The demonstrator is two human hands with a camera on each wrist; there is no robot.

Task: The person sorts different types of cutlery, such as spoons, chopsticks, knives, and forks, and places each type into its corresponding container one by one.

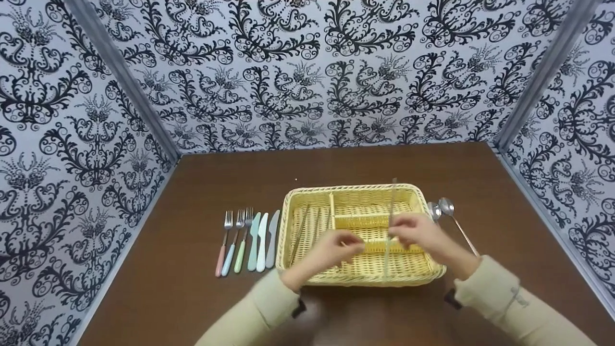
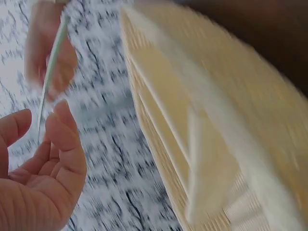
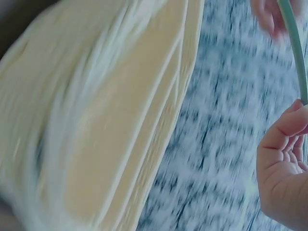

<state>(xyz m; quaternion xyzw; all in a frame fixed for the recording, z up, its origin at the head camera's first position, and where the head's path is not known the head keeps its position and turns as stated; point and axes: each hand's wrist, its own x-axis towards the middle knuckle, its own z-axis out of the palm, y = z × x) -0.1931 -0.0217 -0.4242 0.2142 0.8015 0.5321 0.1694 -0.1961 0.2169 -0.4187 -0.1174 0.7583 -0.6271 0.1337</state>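
Observation:
My right hand (image 1: 418, 233) pinches a long thin utensil (image 1: 392, 202) with a pale green handle, held over the right side of a cream wicker basket (image 1: 360, 278). Its metal part points away from me and its green end lies nearer; I cannot tell its kind. My left hand (image 1: 338, 246) hovers over the middle of the basket, fingers loosely bent, with nothing in it. In the left wrist view its thumb stands apart from its fingers (image 2: 62, 139), and the utensil (image 2: 55, 50) passes behind them. Several thin dark sticks (image 1: 300, 233) lie in the basket's left compartment.
Left of the basket lie forks (image 1: 233, 250) with pink, blue and green handles, then knives (image 1: 263, 242) in green, white and grey. Spoons (image 1: 447, 206) lie to its right, partly behind my right arm. Patterned walls (image 1: 307, 96) enclose the brown table (image 1: 230, 173).

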